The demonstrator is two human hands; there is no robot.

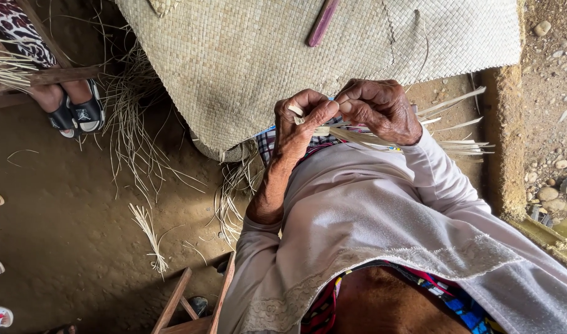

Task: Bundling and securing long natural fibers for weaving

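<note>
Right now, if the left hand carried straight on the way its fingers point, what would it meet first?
The left hand, pinching pale straw strips, points at the right hand, so it would likely meet those fingers first. Farther up lies the woven tan straw mat, though depth is unclear.

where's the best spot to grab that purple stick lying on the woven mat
Judging by its pose, take the purple stick around its lower end, pinching across its narrow width from the sides. That end lies flat and exposed on the woven mat; the upper end runs out of view. Both hands are busy with the straw strips.
</note>
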